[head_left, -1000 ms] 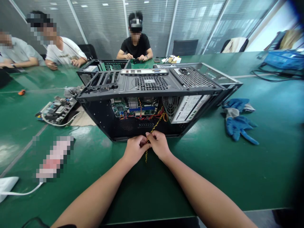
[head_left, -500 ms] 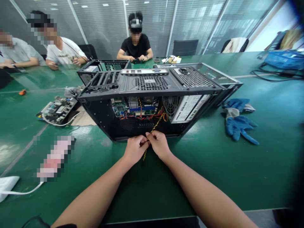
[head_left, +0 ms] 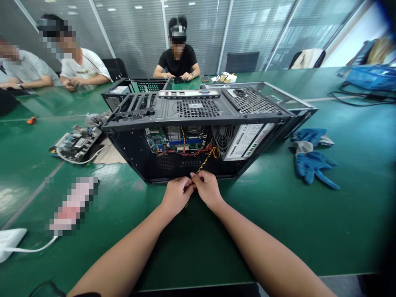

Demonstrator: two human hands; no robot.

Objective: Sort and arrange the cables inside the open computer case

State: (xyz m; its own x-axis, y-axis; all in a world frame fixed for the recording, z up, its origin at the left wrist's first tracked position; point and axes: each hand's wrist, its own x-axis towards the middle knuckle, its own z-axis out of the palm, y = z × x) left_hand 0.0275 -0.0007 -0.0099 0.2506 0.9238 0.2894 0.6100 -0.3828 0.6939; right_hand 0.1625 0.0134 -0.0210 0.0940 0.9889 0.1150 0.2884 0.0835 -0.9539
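**Yellow-and-black cable (head_left: 205, 161) pinched at an open computer case (head_left: 167, 108)**

The left hand (head_left: 177, 193) and right hand (head_left: 206, 189) meet before me, each grip closed, thumb and fingers pinching the twisted cable by the case's near edge. Its end pokes out on the near side; the far stretch runs right, toward the power supply (head_left: 247, 142). Blue gloves (head_left: 312, 165) lie right on the green surface (head_left: 278, 214), a circuit board (head_left: 79, 142) left.

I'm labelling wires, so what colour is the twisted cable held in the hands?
The twisted cable is yellow and black, clearest in the head view.
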